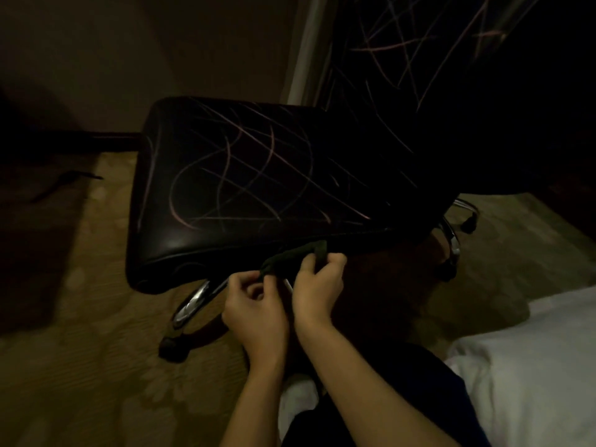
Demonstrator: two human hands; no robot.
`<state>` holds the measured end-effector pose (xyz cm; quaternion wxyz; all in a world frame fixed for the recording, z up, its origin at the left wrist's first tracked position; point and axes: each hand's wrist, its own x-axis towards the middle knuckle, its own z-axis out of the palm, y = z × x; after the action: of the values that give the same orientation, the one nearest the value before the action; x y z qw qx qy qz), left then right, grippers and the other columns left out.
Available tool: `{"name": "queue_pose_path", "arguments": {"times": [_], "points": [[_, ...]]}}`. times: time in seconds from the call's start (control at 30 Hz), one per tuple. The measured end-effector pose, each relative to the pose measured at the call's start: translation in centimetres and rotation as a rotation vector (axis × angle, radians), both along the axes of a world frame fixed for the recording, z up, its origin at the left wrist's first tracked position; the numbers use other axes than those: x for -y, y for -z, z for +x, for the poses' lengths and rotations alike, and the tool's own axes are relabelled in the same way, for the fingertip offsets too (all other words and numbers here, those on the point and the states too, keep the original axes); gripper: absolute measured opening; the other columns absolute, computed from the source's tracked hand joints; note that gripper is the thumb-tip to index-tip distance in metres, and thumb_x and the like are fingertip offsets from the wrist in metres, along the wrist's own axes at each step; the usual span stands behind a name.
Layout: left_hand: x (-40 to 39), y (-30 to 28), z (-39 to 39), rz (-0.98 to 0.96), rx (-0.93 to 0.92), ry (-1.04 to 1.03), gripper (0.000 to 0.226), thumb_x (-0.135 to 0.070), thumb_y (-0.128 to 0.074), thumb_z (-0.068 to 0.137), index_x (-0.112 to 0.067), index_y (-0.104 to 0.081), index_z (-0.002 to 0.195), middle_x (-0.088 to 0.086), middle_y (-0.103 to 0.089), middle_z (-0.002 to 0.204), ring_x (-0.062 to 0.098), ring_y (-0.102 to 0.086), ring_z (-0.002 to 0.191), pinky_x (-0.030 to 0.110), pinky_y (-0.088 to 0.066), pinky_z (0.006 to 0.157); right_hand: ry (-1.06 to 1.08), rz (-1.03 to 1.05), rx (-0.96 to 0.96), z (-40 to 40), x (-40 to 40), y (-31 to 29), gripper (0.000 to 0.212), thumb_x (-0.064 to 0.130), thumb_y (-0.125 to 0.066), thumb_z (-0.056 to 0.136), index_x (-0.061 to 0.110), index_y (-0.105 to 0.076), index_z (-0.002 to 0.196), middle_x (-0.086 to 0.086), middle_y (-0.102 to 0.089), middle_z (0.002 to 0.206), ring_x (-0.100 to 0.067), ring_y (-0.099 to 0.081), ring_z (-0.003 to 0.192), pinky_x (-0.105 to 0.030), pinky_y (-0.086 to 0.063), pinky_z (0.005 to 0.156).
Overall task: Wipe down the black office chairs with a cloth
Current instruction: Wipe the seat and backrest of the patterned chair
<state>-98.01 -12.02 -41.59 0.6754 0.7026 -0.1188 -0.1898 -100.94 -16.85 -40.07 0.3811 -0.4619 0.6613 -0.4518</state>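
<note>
Black office chair [258, 175] upright on patterned carpet [96, 366], seat scored with pale scribbles. Dark cloth [290, 258] bunched against seat's near edge. Left hand [254, 314] pinching cloth's lower end; right hand [317, 285] gripping upper end, fingers curled.

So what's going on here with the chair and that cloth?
A person is holding a dark cloth in both hands at the near edge of a black office chair's seat. The left hand pinches one end and the right hand grips the other, as if bunching or folding it. The seat and the backrest are covered in thin pale scribble lines. The chair stands on patterned carpet, beside white bedding.
</note>
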Motion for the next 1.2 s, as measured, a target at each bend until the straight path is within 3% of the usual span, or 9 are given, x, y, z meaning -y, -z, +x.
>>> {"name": "queue_pose_path", "arguments": {"times": [0.13,0.23,0.33,0.43,0.67,0.8,0.93,1.07,1.2], "points": [[-1.5,-0.1,1.4,-0.014,0.039,-0.058,0.018,-0.007,-0.067,0.087,-0.022,-0.057,0.084,-0.008,-0.061,0.075,-0.009,-0.058,0.066,0.022,-0.051,0.065,-0.086,0.029,0.000,0.5,-1.5,-0.2,0.009,0.027,-0.055,0.096,0.022,-0.047,0.099,0.010,-0.053,0.092,-0.007,-0.055,0.087,-0.014,-0.039,0.061],[-0.1,-1.5,-1.0,-0.042,0.049,0.017,0.015,-0.010,-0.067,0.087,-0.021,-0.058,0.084,-0.008,-0.062,0.076,-0.008,-0.059,0.069,0.012,-0.048,0.060,0.039,0.036,0.152,-1.5,0.4,-1.5,0.008,0.025,-0.057,0.095,0.020,-0.052,0.098,0.003,-0.058,0.094,-0.009,-0.059,0.081,-0.018,-0.049,0.065],[2.9,-2.8,-4.3,-0.062,0.015,0.099,0.012,-0.010,-0.069,0.084,-0.019,-0.062,0.081,-0.006,-0.065,0.074,0.001,-0.063,0.068,0.022,-0.054,0.064,0.201,0.067,0.203,-4.5,3.8,-3.2,0.007,0.021,-0.057,0.094,0.018,-0.051,0.097,-0.007,-0.061,0.106,-0.019,-0.060,0.087,-0.035,-0.051,0.075],[4.9,-3.7,-6.4,-0.082,-0.050,0.136,0.010,-0.010,-0.069,0.085,-0.015,-0.063,0.080,-0.002,-0.066,0.071,0.008,-0.064,0.064,0.020,-0.052,0.058,0.240,0.105,0.251,-6.7,5.8,-3.9,0.009,0.017,-0.055,0.096,0.014,-0.052,0.103,-0.008,-0.061,0.107,-0.015,-0.058,0.080,-0.030,-0.046,0.068],[2.5,-2.0,-1.5,-0.050,-0.021,0.025,0.012,-0.014,-0.070,0.085,-0.020,-0.061,0.079,-0.002,-0.068,0.069,0.004,-0.066,0.062,0.030,-0.058,0.061,0.091,-0.061,0.025,-1.7,2.3,-1.8,0.011,0.028,-0.059,0.094,0.024,-0.049,0.097,-0.002,-0.059,0.108,-0.013,-0.061,0.089,-0.025,-0.052,0.070],[-1.7,-0.5,2.7,-0.021,0.045,-0.113,0.011,-0.010,-0.069,0.086,-0.016,-0.060,0.083,0.000,-0.066,0.075,0.008,-0.065,0.069,0.029,-0.056,0.064,-0.115,-0.136,-0.035,2.1,-1.9,-0.6,0.011,0.025,-0.059,0.094,0.024,-0.048,0.095,0.003,-0.057,0.102,-0.001,-0.054,0.083,-0.008,-0.042,0.066],[-3.4,-0.3,4.5,-0.007,0.121,-0.203,0.009,-0.013,-0.067,0.089,-0.017,-0.059,0.089,-0.006,-0.062,0.081,0.001,-0.063,0.074,0.019,-0.052,0.060,-0.331,-0.155,-0.021,3.3,-3.3,-0.2,0.010,0.027,-0.060,0.093,0.029,-0.050,0.091,0.008,-0.060,0.093,-0.006,-0.060,0.085,-0.024,-0.054,0.071],[-0.4,-1.4,0.9,-0.018,0.110,-0.096,0.013,-0.013,-0.068,0.087,-0.021,-0.058,0.084,-0.008,-0.064,0.075,-0.003,-0.064,0.069,0.028,-0.056,0.067,-0.116,-0.133,-0.003,0.0,-0.1,-1.4,0.009,0.023,-0.059,0.093,0.023,-0.051,0.091,0.006,-0.059,0.092,-0.010,-0.060,0.084,-0.024,-0.048,0.070],[4.2,-2.4,-5.2,-0.006,0.099,0.083,0.012,-0.013,-0.069,0.085,-0.019,-0.061,0.079,-0.009,-0.064,0.065,-0.001,-0.062,0.060,0.029,-0.055,0.064,0.187,0.010,0.048,-5.0,5.3,-2.9,0.010,0.020,-0.056,0.095,0.024,-0.049,0.090,-0.003,-0.061,0.106,-0.020,-0.062,0.090,-0.037,-0.054,0.078]]}}
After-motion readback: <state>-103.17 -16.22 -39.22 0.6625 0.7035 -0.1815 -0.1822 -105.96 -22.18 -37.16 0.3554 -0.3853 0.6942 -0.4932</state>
